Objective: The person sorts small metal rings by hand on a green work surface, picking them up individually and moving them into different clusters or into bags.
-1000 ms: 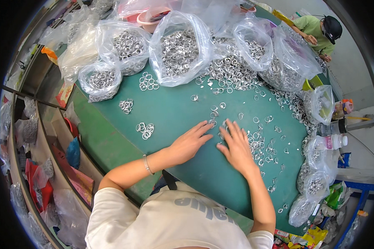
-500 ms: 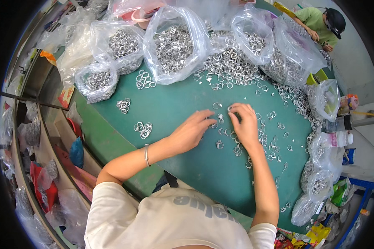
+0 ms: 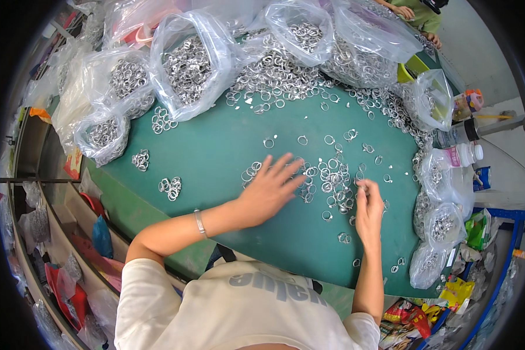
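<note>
My left hand (image 3: 269, 191) lies palm down over the green tabletop (image 3: 216, 146), its fingers spread and slightly blurred. Loose silver-coloured rings (image 3: 252, 170) show beside and beyond its fingertips. To its right, a cluster of rings (image 3: 334, 176) fills the space between my hands. My right hand (image 3: 368, 213) is at the right side of this cluster, with thumb and fingertips pressed together. A ring lies right by that pinch, but what sits between the fingertips is too small to make out. A few single rings (image 3: 303, 140) lie farther out.
Three small ring piles (image 3: 170, 188) lie at the left. Clear plastic bags of rings (image 3: 189, 73) line the far edge, with a large loose heap (image 3: 280, 76) among them. More bags (image 3: 443, 224) and bottles (image 3: 464, 154) stand right. Another person (image 3: 426, 20) is at the upper right.
The view has shifted, moving the table contents leftward. My left hand's fingers have spread over the rings. My right hand has moved nearer me and rightward, away from my left; more rings now lie between them.
</note>
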The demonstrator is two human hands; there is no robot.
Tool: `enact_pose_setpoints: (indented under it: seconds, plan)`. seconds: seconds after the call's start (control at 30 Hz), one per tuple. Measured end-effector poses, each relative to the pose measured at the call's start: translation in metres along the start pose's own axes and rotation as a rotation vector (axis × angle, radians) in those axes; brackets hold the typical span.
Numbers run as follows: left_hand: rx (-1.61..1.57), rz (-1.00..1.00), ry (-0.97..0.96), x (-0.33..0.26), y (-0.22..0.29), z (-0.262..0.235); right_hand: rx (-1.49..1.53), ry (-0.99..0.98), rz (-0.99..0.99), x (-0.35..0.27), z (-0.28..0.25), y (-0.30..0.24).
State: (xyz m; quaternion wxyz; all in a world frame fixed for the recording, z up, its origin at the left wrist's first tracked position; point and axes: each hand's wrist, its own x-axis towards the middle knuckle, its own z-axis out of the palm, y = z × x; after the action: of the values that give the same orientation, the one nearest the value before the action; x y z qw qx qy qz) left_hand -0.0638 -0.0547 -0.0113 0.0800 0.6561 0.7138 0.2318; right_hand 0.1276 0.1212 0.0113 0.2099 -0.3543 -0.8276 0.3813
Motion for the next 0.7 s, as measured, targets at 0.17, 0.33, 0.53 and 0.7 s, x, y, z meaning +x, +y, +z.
enact_pose_setpoints:
  seconds: [0.17,0.33,0.53,0.7]
  plan:
    - [0.111,0.161,-0.106,0.004,0.017,0.016,-0.103,-0.065,-0.117,0.041,0.022,-0.013]
    - [-0.089,0.101,-0.075,-0.006,0.003,0.001,-0.415,-0.137,-0.409,0.069,0.038,0.000]
    - [-0.208,0.020,0.075,-0.001,0.004,-0.005,0.463,-0.321,0.078,0.058,0.011,0.002]
    - [-0.154,0.043,0.031,0.017,0.008,0.004,1.541,-0.414,0.513,0.029,-0.013,0.014]
